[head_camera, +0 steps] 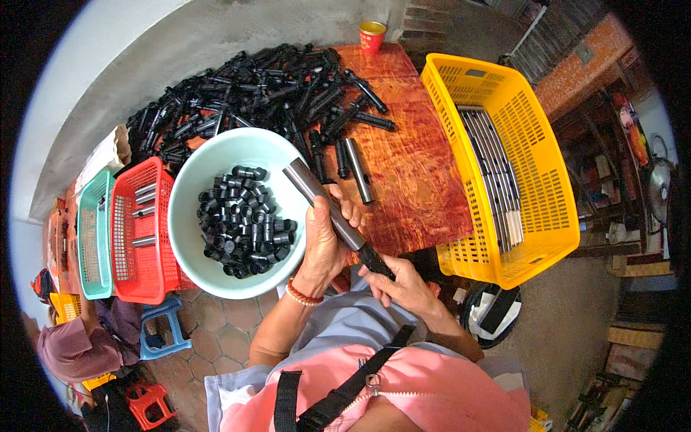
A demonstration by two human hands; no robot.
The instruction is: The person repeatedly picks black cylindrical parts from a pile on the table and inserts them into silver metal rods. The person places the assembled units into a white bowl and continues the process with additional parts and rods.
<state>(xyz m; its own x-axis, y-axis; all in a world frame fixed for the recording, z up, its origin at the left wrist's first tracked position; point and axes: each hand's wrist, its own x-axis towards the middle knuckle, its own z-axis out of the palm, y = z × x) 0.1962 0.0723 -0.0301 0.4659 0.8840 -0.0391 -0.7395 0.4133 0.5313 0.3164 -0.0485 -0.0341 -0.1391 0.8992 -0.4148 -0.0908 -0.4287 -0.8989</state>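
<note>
A grey metal tube [324, 202] lies slantwise in my left hand [327, 229], its upper end over the rim of a pale green basin [186, 178]. My right hand [398, 281] grips a black plastic part [375, 260] at the tube's lower end; whether it sits inside the tube cannot be told. Small black plastic caps [245, 221] fill the middle of the basin. Another metal tube [358, 170] rests on the wooden table [415, 189], next to a black plastic part [342, 159]. Behind them is a large heap of black plastic parts [259, 92].
A yellow plastic basket [550, 216] at the right holds a row of metal tubes [491, 178]. Left of the basin stand a red basket [143, 275] with several tubes and a green basket [97, 275]. A red paper cup [372, 39] stands at the back. Another person [81, 345] sits far left.
</note>
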